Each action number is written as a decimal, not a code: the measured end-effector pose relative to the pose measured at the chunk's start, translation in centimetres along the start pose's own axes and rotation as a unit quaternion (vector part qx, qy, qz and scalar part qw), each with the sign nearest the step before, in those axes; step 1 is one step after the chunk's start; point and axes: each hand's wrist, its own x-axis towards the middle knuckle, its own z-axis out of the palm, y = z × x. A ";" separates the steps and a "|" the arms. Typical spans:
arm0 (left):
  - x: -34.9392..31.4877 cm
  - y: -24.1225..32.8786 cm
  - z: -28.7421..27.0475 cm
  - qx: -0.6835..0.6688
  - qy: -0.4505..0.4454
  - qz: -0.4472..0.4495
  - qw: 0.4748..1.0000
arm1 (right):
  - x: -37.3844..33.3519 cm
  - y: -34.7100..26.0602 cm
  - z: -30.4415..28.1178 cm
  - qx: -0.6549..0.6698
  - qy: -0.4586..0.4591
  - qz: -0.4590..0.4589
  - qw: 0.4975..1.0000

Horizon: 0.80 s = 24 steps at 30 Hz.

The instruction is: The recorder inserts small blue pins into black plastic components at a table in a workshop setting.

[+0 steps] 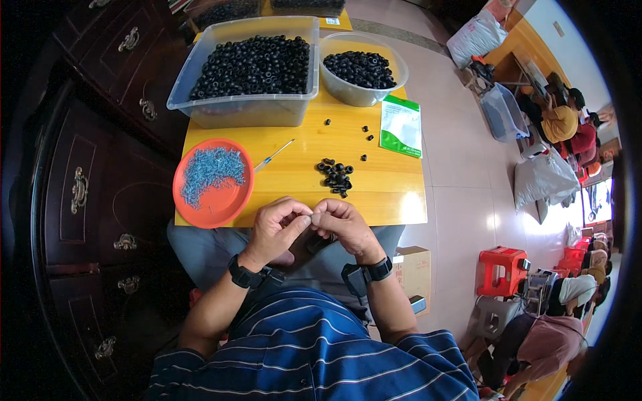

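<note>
black rings (338, 176), loose in a small heap on the yellow table (284, 190), just beyond the hands. at the near edge, left hand (273, 230) and right hand (348, 228) fingertip to fingertip, each in a narrow pinch; cannot tell whether holding a ring or some other tiny piece. below the table to the right, a cardboard box (413, 267) on the tiled floor (461, 207).

to the left, an orange plate (224, 198) with blue bits (202, 175) heaped mostly over the far part, rim right at the near edge. room to move between plate and heap, and again from heap to right edge. past the plate, a thin stick (274, 155) lying aslant. a few stray rings beyond the heap, then a green and white packet (401, 127) along the right edge.

farther, a clear bin (254, 115) and, just beside, a round bowl (364, 95), both holding many more black rings. behind, another bin (226, 12), also with black pieces inside.
</note>
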 end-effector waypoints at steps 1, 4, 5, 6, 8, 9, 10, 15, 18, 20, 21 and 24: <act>0.0 0.1 0.0 0.000 0.000 0.000 1.000 | 0.0 0.2 -0.2 0.015 -0.008 -0.021 1.000; -0.1 0.4 -0.3 0.031 -0.023 -0.032 0.999 | 0.2 0.5 -0.5 0.013 -0.014 -0.048 0.999; -0.3 -0.1 -0.3 0.004 -0.024 -0.056 0.998 | 0.2 0.3 -0.4 0.013 -0.014 -0.048 0.999; -0.5 -0.4 -0.3 -0.023 -0.024 -0.081 0.996 | 0.1 0.0 -0.2 -0.019 -0.006 -0.039 0.999; -0.7 -0.9 0.0 -0.042 -0.002 -0.086 0.995 | 0.1 -0.4 0.1 -0.052 0.001 -0.029 0.998; -0.7 -1.0 0.1 -0.062 0.018 -0.091 0.994 | 0.1 -0.6 0.2 -0.064 0.004 -0.013 0.998; -0.6 -0.9 0.2 -0.061 0.019 -0.091 0.994 | 0.1 -0.7 0.2 -0.077 0.006 0.003 0.997; -0.1 0.3 0.4 -0.008 0.017 -0.026 0.999 | 0.0 -0.3 -0.5 -0.032 -0.008 0.002 0.999; -0.3 0.1 0.5 -0.002 0.014 -0.037 0.999 | 0.1 0.2 -0.6 -0.020 -0.011 -0.027 0.999; -0.4 -0.5 0.3 -0.015 0.004 -0.066 0.998 | 0.1 0.3 -0.4 -0.016 -0.007 -0.040 0.999; -0.5 -0.6 0.3 -0.028 -0.007 -0.095 0.995 | 0.1 0.4 -0.2 -0.013 -0.003 -0.048 0.999; -0.5 -0.4 0.2 -0.097 -0.011 -0.130 0.987 | 0.1 0.5 0.0 -0.016 0.001 -0.059 0.998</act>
